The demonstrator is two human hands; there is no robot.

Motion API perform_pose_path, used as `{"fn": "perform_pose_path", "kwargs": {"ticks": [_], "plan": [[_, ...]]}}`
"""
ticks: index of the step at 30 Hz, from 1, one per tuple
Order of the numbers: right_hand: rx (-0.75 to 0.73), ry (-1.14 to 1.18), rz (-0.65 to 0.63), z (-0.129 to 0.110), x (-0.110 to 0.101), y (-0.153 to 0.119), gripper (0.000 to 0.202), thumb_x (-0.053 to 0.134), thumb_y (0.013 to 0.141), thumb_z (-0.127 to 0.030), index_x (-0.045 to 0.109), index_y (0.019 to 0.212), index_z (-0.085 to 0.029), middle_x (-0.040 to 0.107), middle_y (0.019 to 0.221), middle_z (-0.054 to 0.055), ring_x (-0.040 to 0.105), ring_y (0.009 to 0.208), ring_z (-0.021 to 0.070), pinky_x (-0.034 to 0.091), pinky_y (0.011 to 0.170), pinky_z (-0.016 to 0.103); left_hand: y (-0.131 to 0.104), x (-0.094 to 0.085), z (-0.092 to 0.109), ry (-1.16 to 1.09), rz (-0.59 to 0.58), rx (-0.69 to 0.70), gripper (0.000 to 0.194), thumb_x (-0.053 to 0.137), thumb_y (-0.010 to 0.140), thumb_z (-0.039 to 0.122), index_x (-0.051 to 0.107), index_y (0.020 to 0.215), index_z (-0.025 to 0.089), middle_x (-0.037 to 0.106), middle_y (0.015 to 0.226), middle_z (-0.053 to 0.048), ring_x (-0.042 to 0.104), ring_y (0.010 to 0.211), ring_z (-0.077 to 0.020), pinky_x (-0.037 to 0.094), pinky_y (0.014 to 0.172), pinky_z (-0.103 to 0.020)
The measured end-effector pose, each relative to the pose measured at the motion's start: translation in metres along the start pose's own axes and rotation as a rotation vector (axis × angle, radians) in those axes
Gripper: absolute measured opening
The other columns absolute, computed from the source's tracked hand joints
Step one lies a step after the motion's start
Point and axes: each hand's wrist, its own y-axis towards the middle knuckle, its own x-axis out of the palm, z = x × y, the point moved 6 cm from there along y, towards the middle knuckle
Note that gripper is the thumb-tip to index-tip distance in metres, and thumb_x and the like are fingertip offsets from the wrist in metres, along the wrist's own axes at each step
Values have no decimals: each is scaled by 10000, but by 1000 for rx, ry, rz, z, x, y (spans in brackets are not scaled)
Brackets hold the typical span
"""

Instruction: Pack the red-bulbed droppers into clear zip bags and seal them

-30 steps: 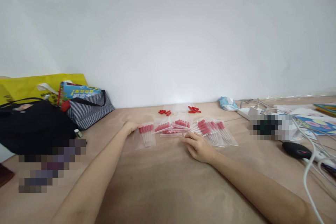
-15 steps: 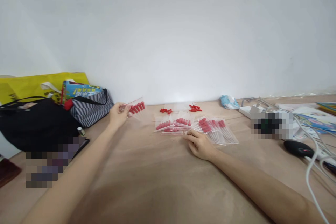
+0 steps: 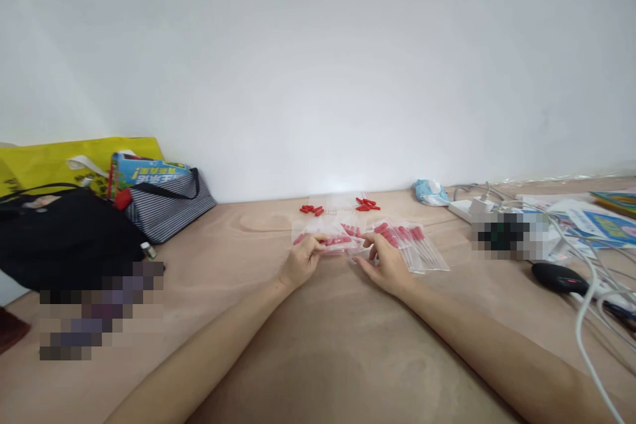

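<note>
Leftmost, a black bag (image 3: 59, 238) and a striped bag (image 3: 169, 205) lie against the wall on the wooden table (image 3: 318, 344). Near centre, the left hand (image 3: 301, 262) has its fingers pinched on a clear packet of red-capped tubes (image 3: 334, 242). Just right of it, the right hand (image 3: 385, 264) rests with curled fingers touching the same packet. Further packets (image 3: 412, 245) lie fanned to the right. Loose red caps (image 3: 368, 205) sit farther back. At far right lies a black mouse (image 3: 554, 276).
</note>
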Motion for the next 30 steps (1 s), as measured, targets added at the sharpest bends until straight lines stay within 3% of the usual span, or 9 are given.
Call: {"fn": "perform_pose_path", "kwargs": {"ticks": [3,6,10,19,30], "plan": [[-197,1,-38,-12,3,0,178,470,796,-213,526,963,-186,588,829,37,538,612,99,437,573,222,-7,1,6,-25,-107,27,122,426,802,98,495,721,160,612,869,-77,599,831,-138,487,700,-266],[-385,-61,3,-22,2,-4,122,452,810,-163,568,835,-189,605,776,28,544,651,110,416,587,223,-9,1,9,-51,-157,18,118,444,798,93,502,716,154,611,888,-82,596,852,-143,488,714,-268],[-491,-152,-16,-25,2,-6,126,452,813,-143,574,801,-171,610,734,26,530,620,108,377,555,224,-10,5,13,-20,-246,38,127,460,800,108,521,696,147,604,915,-87,593,854,-142,493,717,-258],[-402,-194,-116,-23,3,-2,154,418,827,-178,551,751,-165,584,711,25,506,620,108,334,536,214,-19,-9,26,214,-166,238,68,521,783,128,584,795,149,639,818,-50,595,814,-135,498,751,-261],[-291,-155,-163,-15,6,-1,153,431,832,-212,559,756,-176,603,722,15,527,644,114,349,562,212,-20,-13,22,186,-120,153,123,488,800,119,600,763,150,636,758,-43,603,749,-128,505,689,-250]]}}
